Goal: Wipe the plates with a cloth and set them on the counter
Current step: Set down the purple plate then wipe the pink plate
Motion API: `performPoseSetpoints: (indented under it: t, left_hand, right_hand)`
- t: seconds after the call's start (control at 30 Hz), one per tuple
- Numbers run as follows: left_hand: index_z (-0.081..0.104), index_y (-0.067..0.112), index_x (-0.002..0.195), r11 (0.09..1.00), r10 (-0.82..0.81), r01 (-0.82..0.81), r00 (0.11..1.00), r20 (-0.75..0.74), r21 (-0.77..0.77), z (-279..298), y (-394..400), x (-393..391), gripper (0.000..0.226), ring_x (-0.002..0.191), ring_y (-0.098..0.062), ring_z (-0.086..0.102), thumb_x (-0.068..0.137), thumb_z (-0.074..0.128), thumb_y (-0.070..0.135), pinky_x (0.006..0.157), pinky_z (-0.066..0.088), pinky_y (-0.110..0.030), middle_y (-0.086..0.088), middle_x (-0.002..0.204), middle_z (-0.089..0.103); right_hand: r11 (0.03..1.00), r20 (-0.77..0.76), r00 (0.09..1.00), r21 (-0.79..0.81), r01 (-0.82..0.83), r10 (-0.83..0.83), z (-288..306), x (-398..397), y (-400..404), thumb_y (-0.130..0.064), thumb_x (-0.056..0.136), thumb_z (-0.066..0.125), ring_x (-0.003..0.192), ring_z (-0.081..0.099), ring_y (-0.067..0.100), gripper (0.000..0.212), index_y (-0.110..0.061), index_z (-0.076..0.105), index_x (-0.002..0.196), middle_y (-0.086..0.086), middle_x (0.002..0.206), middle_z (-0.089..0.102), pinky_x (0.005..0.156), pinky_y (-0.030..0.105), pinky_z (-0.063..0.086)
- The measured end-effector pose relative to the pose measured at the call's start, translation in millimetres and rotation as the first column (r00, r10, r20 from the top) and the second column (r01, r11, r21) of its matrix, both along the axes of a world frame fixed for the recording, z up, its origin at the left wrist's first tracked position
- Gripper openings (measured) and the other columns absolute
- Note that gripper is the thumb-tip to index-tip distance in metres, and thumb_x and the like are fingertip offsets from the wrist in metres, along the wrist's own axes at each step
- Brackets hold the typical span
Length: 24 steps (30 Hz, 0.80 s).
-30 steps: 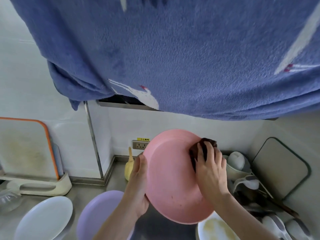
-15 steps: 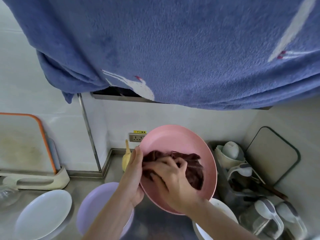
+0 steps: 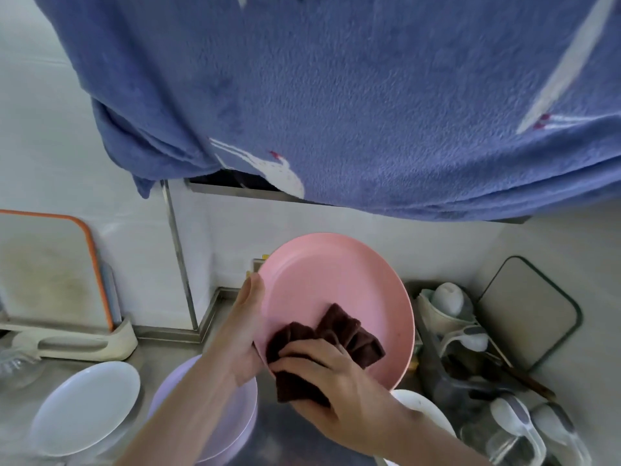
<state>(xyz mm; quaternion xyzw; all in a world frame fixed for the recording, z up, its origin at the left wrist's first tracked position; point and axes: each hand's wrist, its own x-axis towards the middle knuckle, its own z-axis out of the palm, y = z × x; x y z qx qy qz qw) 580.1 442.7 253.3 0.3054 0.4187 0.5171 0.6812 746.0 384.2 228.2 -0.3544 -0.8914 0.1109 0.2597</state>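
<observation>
A pink plate (image 3: 336,284) is held tilted above the steel counter (image 3: 158,351), its inner face toward me. My left hand (image 3: 243,327) grips its left rim, thumb over the edge. My right hand (image 3: 331,388) presses a dark maroon cloth (image 3: 339,334) against the plate's lower inner face. A lilac plate (image 3: 174,381) lies on the counter under my left forearm. Left of it sits a white plate (image 3: 87,405). Another white plate (image 3: 423,408) shows partly below my right hand.
A big blue towel (image 3: 336,95) hangs overhead, filling the upper view. An orange-edged cutting board (image 3: 47,270) stands in a holder at left. A dish rack (image 3: 477,358) with cups, glass pitchers and a dark-edged board (image 3: 527,311) crowds the right.
My right hand has dragged the cloth from the plate's right edge across its middle down to the lower part. The plate stays tilted in my left hand.
</observation>
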Motion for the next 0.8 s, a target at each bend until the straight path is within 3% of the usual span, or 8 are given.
performPoseSetpoints:
  t: [0.1,0.27,0.33,0.4,0.47,0.57,0.67,0.8]
  left_hand:
    - [0.047,0.03,0.139,1.0,0.004,-0.005,0.995,-0.096,-0.006,3.5,2.1,-11.0,0.058,0.117,-0.027,0.062,0.094,0.029,0.062,0.088,0.055,-0.042,-0.006,0.133,0.063]
    - [0.045,0.046,0.137,1.0,0.002,-0.006,0.982,-0.191,-0.019,11.8,3.8,-21.5,0.05,0.114,-0.022,0.063,0.093,0.029,0.065,0.082,0.057,-0.041,0.005,0.13,0.064]
    - [0.045,0.047,0.136,0.999,0.025,-0.03,0.978,-0.209,-0.019,11.3,5.5,-22.2,0.049,0.115,-0.022,0.063,0.093,0.03,0.065,0.085,0.056,-0.043,0.005,0.131,0.064]
    - [0.048,0.045,0.135,0.999,0.035,-0.041,0.978,-0.208,-0.028,9.5,7.4,-20.4,0.048,0.113,-0.022,0.064,0.094,0.031,0.063,0.082,0.056,-0.041,0.004,0.13,0.065]
    - [0.048,0.044,0.136,0.998,0.031,-0.041,0.981,-0.19,-0.046,9.0,6.7,-16.6,0.049,0.108,-0.02,0.066,0.094,0.031,0.062,0.077,0.056,-0.037,0.003,0.126,0.067]
    - [0.046,0.043,0.138,0.997,0.031,-0.043,0.984,-0.177,-0.066,6.0,7.6,-14.2,0.051,0.108,-0.02,0.065,0.093,0.032,0.063,0.077,0.055,-0.036,0.004,0.127,0.066]
    - [0.048,0.041,0.137,0.997,0.028,-0.041,0.983,-0.183,-0.063,5.5,8.7,-11.1,0.051,0.111,-0.021,0.063,0.094,0.031,0.062,0.08,0.054,-0.036,0.003,0.127,0.066]
    - [0.048,0.04,0.134,0.996,0.046,-0.059,0.983,-0.179,-0.073,2.4,11.6,-4.3,0.046,0.106,-0.019,0.063,0.096,0.029,0.058,0.078,0.053,-0.032,0.004,0.124,0.065]
  right_hand:
    - [0.998,0.148,0.987,-0.009,-0.058,0.058,7.2,30.2,-1.0,-0.029,0.076,0.063,0.114,0.051,0.007,0.036,-0.029,0.064,0.112,-0.012,0.121,0.058,0.094,0.041,0.046]
    - [0.989,0.391,0.92,0.138,-0.044,-0.014,24.8,76.8,18.5,-0.03,0.067,0.069,0.106,0.057,0.009,0.029,-0.031,0.066,0.096,-0.014,0.106,0.064,0.094,0.031,0.038]
    - [0.97,0.403,0.907,0.242,0.022,-0.12,32.6,86.9,26.7,-0.035,0.066,0.067,0.119,0.051,0.018,0.039,-0.036,0.065,0.104,-0.008,0.124,0.059,0.097,0.038,0.036]
    - [0.941,0.422,0.863,0.302,0.155,-0.277,40.0,87.4,30.0,-0.054,0.067,0.06,0.134,0.035,0.031,0.052,-0.049,0.056,0.119,0.001,0.144,0.043,0.105,0.054,0.029]
    - [0.932,0.457,0.823,0.284,0.225,-0.338,35.1,84.0,28.0,-0.071,0.066,0.054,0.135,0.03,0.037,0.061,-0.051,0.052,0.124,0.004,0.147,0.039,0.109,0.063,0.022]
    - [0.922,0.463,0.798,0.231,0.312,-0.386,7.2,79.9,18.8,-0.075,0.069,0.052,0.124,0.045,0.036,0.068,-0.043,0.051,0.129,0.003,0.135,0.052,0.106,0.06,0.033]
    - [0.866,0.416,0.76,0.23,0.443,-0.499,-14.0,70.5,7.9,-0.064,0.071,0.048,0.107,0.057,0.033,0.06,-0.04,0.054,0.126,0.002,0.124,0.058,0.085,0.049,0.053]
    - [0.884,0.261,0.844,0.131,0.45,-0.468,-35.6,54.4,0.7,-0.046,0.073,0.05,0.089,0.065,0.023,0.044,-0.035,0.06,0.114,-0.005,0.111,0.063,0.072,0.04,0.058]
